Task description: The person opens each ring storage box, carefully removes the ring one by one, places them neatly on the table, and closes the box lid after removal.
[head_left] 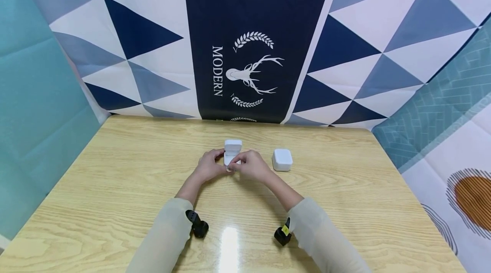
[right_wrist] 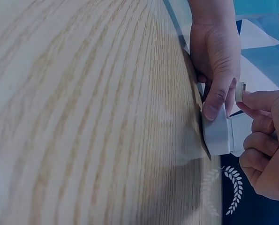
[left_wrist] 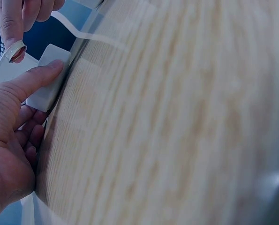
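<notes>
A small white ring box (head_left: pixel 233 145) stands on the table with its lid raised. My left hand (head_left: pixel 209 166) holds the box from the left, its thumb pressed along the front of the base in the left wrist view. My right hand (head_left: pixel 251 165) pinches a pale, shiny ring (right_wrist: pixel 240 92) between thumb and forefinger. In both wrist views the ring is apart from the box, just above the base and near the left thumb. The other right fingers are curled in. From the head view, the right fingers partly cover the box's base.
A white rounded box (head_left: pixel 282 160) sits on the wooden table (head_left: pixel 345 187) to the right of the right hand. Behind the table hangs a patterned cloth (head_left: pixel 153 51). Black wrist cameras are strapped at both sleeves.
</notes>
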The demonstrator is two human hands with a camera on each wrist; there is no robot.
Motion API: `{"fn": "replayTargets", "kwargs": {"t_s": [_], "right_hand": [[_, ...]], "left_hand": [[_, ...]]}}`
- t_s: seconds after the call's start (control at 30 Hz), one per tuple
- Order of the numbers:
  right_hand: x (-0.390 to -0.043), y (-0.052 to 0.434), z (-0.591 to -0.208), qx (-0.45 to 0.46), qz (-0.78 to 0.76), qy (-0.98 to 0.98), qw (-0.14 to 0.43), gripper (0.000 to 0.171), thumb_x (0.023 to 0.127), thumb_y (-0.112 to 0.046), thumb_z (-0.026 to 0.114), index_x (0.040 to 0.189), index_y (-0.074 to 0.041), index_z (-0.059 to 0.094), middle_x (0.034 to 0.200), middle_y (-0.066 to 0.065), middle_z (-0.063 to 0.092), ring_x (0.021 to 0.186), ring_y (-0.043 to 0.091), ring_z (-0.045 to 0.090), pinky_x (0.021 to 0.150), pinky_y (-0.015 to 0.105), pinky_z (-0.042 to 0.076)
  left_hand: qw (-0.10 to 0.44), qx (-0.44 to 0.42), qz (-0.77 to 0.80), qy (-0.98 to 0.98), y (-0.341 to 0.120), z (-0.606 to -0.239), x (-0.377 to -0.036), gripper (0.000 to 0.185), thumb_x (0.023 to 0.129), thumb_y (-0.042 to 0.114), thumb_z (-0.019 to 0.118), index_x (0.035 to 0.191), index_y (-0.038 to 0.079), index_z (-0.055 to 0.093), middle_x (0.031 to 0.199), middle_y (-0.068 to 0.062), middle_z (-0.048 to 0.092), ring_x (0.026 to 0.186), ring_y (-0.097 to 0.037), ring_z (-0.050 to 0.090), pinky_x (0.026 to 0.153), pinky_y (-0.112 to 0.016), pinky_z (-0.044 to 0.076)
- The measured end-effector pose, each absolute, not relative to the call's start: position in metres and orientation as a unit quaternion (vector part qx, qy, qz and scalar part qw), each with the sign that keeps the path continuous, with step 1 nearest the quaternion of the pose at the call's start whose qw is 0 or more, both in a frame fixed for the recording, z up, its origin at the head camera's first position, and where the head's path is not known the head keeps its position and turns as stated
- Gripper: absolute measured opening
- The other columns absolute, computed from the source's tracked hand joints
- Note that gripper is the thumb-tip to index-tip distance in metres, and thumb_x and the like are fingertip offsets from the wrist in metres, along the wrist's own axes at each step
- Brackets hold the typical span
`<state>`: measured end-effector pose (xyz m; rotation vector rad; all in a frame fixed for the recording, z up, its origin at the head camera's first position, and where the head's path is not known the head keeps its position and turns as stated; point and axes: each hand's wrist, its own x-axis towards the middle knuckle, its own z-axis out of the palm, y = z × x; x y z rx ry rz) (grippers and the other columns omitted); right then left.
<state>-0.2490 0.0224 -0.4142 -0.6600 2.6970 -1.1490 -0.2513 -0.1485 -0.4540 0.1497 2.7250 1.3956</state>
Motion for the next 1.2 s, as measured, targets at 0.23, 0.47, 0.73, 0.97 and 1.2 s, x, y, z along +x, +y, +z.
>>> {"fn": "replayTargets", "kwargs": {"t_s": [0.23, 0.47, 0.73, 0.97, 1.2], "right_hand": [[-0.2485, 0.0233, -0.413, -0.228, -0.382, 0.892, 0.081, 0.012, 0.082, -0.02, 0.07, 0.081, -0.009, 0.075, 0.055, -0.007, 0.047, 0.049, 0.005, 0.037, 0.045, 0.018, 0.028], [-0.2482, 0.0238, -0.414, -0.233, -0.384, 0.889, 0.095, 0.011, 0.083, -0.02, 0.071, 0.081, -0.01, 0.075, 0.054, -0.006, 0.048, 0.051, 0.006, 0.037, 0.047, 0.018, 0.028], [-0.248, 0.0246, -0.4156, -0.235, -0.388, 0.885, 0.105, 0.011, 0.083, -0.02, 0.07, 0.083, -0.01, 0.075, 0.052, -0.007, 0.046, 0.049, 0.005, 0.035, 0.045, 0.017, 0.027], [-0.2452, 0.0232, -0.4139, -0.246, -0.39, 0.881, 0.108, 0.012, 0.083, -0.02, 0.071, 0.083, -0.008, 0.075, 0.052, -0.008, 0.046, 0.049, 0.005, 0.036, 0.046, 0.017, 0.027], [-0.2439, 0.0234, -0.4138, -0.249, -0.387, 0.88, 0.118, 0.014, 0.084, -0.021, 0.07, 0.084, -0.009, 0.075, 0.051, -0.007, 0.044, 0.048, 0.005, 0.034, 0.046, 0.018, 0.026]], "left_hand": [[0.04, 0.046, 0.455, 0.888, -0.1489, -0.4534, -0.2511, 0.072, 0.071, 0.027, 0.081, 0.134, 0.008, 0.052, 0.131, -0.013, 0.055, 0.123, -0.032, 0.045, 0.107, -0.051, 0.028], [0.035, 0.044, 0.449, 0.892, -0.1496, -0.4551, -0.2516, 0.07, 0.073, 0.027, 0.079, 0.134, 0.008, 0.051, 0.133, -0.012, 0.055, 0.126, -0.032, 0.044, 0.109, -0.052, 0.024], [0.038, 0.047, 0.445, 0.893, -0.1487, -0.4551, -0.2523, 0.069, 0.075, 0.027, 0.078, 0.135, 0.007, 0.05, 0.135, -0.012, 0.053, 0.13, -0.033, 0.04, 0.11, -0.053, 0.021], [0.036, 0.048, 0.441, 0.895, -0.1488, -0.4548, -0.2524, 0.068, 0.075, 0.026, 0.077, 0.134, 0.007, 0.05, 0.134, -0.013, 0.054, 0.129, -0.033, 0.041, 0.109, -0.053, 0.022], [0.041, 0.049, 0.445, 0.893, -0.1492, -0.4553, -0.2521, 0.068, 0.076, 0.026, 0.077, 0.135, 0.007, 0.049, 0.136, -0.013, 0.053, 0.13, -0.033, 0.039, 0.109, -0.054, 0.02]]}}
